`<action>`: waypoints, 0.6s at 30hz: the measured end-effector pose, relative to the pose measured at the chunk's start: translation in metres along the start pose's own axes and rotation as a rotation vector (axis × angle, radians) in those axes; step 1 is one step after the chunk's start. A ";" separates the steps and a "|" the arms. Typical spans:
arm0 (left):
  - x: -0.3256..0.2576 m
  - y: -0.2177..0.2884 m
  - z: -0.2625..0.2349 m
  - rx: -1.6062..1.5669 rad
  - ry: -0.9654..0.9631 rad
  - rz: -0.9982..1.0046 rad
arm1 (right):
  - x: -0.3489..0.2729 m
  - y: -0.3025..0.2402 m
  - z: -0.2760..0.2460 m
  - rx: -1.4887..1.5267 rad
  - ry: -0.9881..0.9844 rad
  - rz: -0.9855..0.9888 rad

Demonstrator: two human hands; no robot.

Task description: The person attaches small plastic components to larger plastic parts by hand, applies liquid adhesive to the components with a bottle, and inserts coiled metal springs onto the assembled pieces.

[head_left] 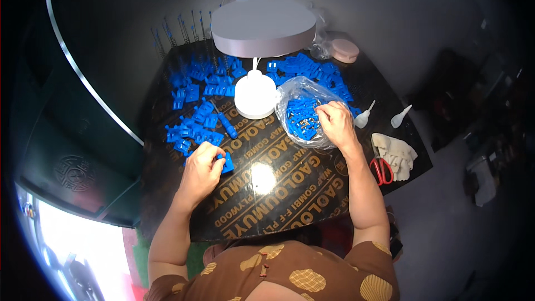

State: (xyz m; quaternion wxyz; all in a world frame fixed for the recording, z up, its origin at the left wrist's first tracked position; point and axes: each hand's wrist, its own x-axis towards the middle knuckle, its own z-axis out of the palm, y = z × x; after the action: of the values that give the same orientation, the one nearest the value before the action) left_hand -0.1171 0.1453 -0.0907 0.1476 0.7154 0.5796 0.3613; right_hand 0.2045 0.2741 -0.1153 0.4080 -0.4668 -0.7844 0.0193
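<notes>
My left hand [202, 168] is closed on a blue plastic piece [228, 163], which shows past the thumb and fingertips. Just beyond it lies a loose pile of similar blue plastic parts [195, 125], with a blue cylindrical piece [228, 126] beside them. My right hand [337, 125] reaches over the right side of a clear plastic bag [320, 143]. Small blue parts with metal bits [302, 117] fill the bag. The fingers of that hand are pinched together, and whatever is between them is too small to make out.
A lit white lamp [255, 97] stands mid-table under its wide round head [263, 28]. More blue parts [315, 72] lie behind. Thin upright springy wires [192, 29] line the back left. At right are two white dropper bottles [363, 118], a cloth glove [394, 153] and red-handled scissors [381, 171].
</notes>
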 end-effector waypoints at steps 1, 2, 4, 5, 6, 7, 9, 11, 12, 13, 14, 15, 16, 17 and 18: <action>0.000 -0.002 0.001 0.054 -0.026 -0.005 | 0.002 0.000 -0.002 0.035 0.059 0.023; 0.000 -0.004 0.001 0.069 -0.054 -0.007 | 0.005 0.000 -0.004 0.071 0.116 0.046; -0.002 -0.007 0.003 0.096 -0.063 0.022 | 0.009 0.003 -0.011 0.022 0.159 0.076; -0.003 -0.008 0.003 0.126 -0.080 0.043 | 0.010 0.005 -0.014 -0.022 0.196 0.113; -0.002 -0.009 0.003 0.145 -0.099 0.030 | 0.014 0.009 -0.017 -0.078 0.155 0.159; -0.002 -0.008 0.004 0.142 -0.098 0.035 | 0.016 0.011 -0.017 -0.083 0.158 0.159; -0.003 -0.008 0.004 0.179 -0.118 0.064 | 0.020 0.018 -0.015 -0.238 0.174 0.143; -0.002 -0.008 0.005 0.184 -0.114 0.088 | 0.024 0.032 -0.008 -0.260 0.137 0.150; -0.002 -0.007 0.005 0.191 -0.110 0.105 | 0.025 0.036 -0.003 -0.293 0.111 0.160; -0.003 -0.007 0.005 0.191 -0.110 0.111 | 0.026 0.040 0.005 -0.321 0.081 0.169; -0.003 -0.006 0.005 0.192 -0.117 0.108 | 0.028 0.043 0.011 -0.308 -0.019 0.218; -0.003 -0.005 0.005 0.193 -0.123 0.106 | 0.029 0.046 0.018 -0.304 -0.115 0.190; -0.004 -0.007 0.004 0.205 -0.127 0.102 | 0.028 0.041 0.023 -0.264 -0.169 0.174; -0.004 -0.007 0.004 0.206 -0.126 0.105 | 0.026 0.035 0.027 -0.223 -0.223 0.159; -0.003 -0.008 0.005 0.202 -0.131 0.101 | 0.026 0.035 0.032 -0.205 -0.236 0.128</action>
State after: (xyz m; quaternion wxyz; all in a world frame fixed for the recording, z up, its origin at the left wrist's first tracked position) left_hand -0.1201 0.1458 -0.1002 0.0941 0.7769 0.5654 0.2607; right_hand 0.2022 0.3248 -0.1350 0.2615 -0.5496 -0.7932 0.0199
